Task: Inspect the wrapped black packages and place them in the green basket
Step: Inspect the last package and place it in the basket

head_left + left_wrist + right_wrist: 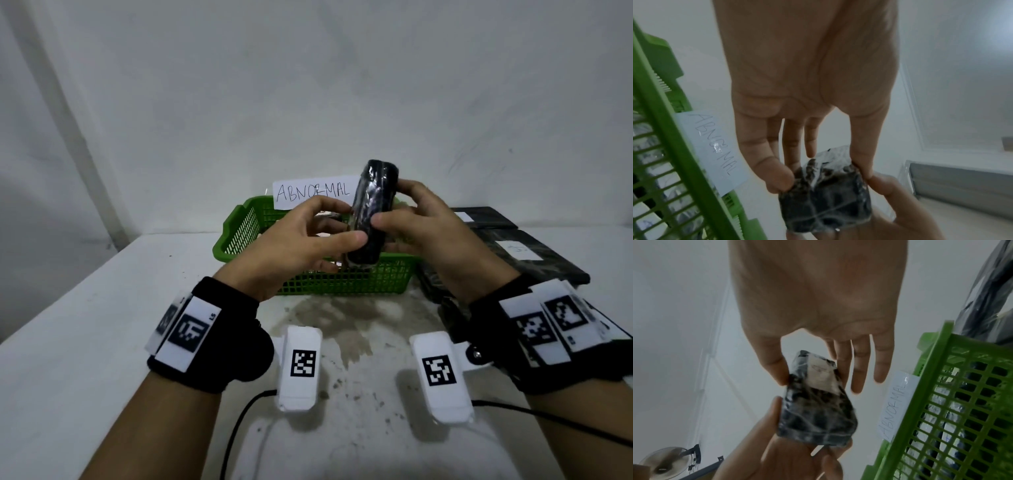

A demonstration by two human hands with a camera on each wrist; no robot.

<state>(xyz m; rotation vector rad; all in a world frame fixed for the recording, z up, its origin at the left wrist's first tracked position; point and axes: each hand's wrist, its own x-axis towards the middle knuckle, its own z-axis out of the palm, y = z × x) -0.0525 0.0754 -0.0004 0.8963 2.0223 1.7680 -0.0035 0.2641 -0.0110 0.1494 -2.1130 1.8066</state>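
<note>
A black package (373,212) wrapped in clear film stands on end in the air above the green basket (239,233). My left hand (308,240) pinches its lower left side with thumb and fingers. My right hand (421,226) pinches it from the right, thumb on the front. The left wrist view shows the package (826,199) held between thumb and fingertips. In the right wrist view the package (816,404) has a pale label on its upper face. The basket (953,386) holds other wrapped packages, mostly hidden behind my hands.
A white paper sign reading ABNORMAL (311,193) sits on the basket's far rim. Several flat black packages (527,253) lie on the white table to the right of the basket. Two white tagged camera units (301,366) hang under my wrists. A wall stands close behind.
</note>
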